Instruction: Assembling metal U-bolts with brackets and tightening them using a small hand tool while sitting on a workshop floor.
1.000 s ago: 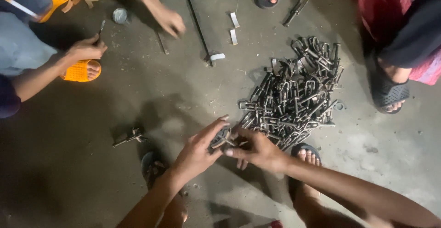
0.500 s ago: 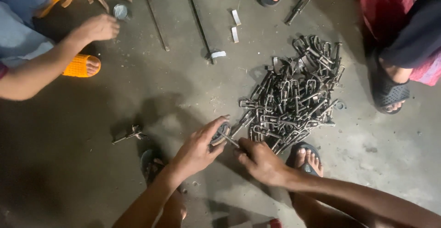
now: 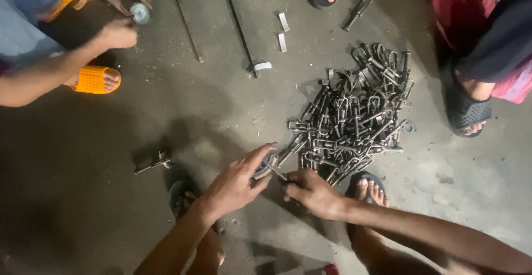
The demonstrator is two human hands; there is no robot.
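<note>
Our left hand (image 3: pixel 238 183) pinches a small round metal part (image 3: pixel 266 165) on the floor (image 3: pixel 111 208); our right hand (image 3: pixel 313 193), fingers closed, holds a thin pin (image 3: pixel 275 171) slanting up-left into it, beside the metal clip pile (image 3: pixel 349 114).
</note>
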